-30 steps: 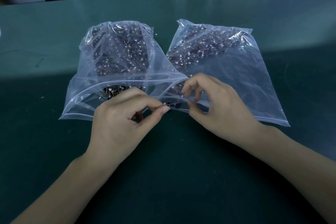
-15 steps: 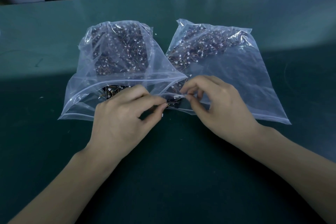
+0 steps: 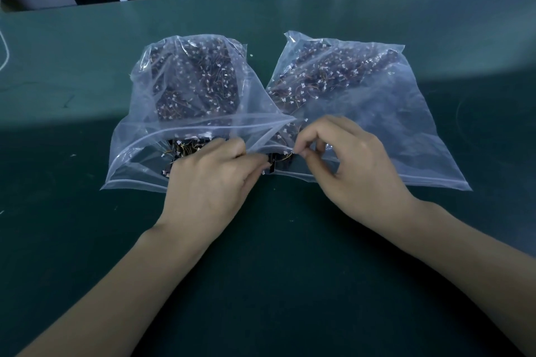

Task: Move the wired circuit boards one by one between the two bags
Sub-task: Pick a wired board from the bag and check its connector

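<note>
A dark green matte tabletop (image 3: 290,284) carries two clear, crinkled zip bags side by side, mouths toward the person. The left bag (image 3: 150,113) and right bag (image 3: 406,130) each hold a heap of small dark boards with thin orange-yellow wires and white connectors. Between the mouths, the left hand (image 3: 211,182) pinches one dark board (image 3: 272,164); the right hand (image 3: 356,162) pinches its wire end with thumb and forefinger.

Access tight at the bag mouths
Left bag (image 3: 162,130) and right bag (image 3: 406,130) overlap at centre; both hands (image 3: 208,182) (image 3: 353,162) crowd that gap. Green table (image 3: 275,284) open nearside and on both flanks.
</note>
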